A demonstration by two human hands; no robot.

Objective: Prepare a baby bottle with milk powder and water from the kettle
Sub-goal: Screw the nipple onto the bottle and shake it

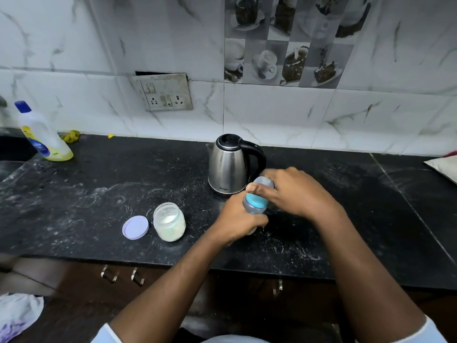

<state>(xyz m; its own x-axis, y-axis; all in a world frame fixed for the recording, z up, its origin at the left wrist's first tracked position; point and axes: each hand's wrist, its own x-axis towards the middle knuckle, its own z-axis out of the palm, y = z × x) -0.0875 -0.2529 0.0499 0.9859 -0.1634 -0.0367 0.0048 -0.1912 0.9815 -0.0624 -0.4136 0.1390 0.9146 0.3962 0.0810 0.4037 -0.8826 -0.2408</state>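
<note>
The baby bottle (pixel 254 203), grey with a blue collar and a clear cap, stands tilted on the black counter (pixel 99 194). My left hand (pixel 237 220) grips its lower body. My right hand (pixel 294 191) curls over the cap, thumb across the collar. Just behind the bottle stands the steel kettle (pixel 228 165) with its black lid closed and handle to the right. To the left, an open glass jar (pixel 169 221) holds white milk powder. Its lilac lid (pixel 135 227) lies flat beside it.
A yellow cleaner bottle with a blue cap (pixel 42 134) stands at the back left near a sink edge. A wall socket plate (pixel 164 92) sits above the counter. A pale object (pixel 445 167) lies at the right edge. Drawer handles (pixel 122 274) are below the counter front.
</note>
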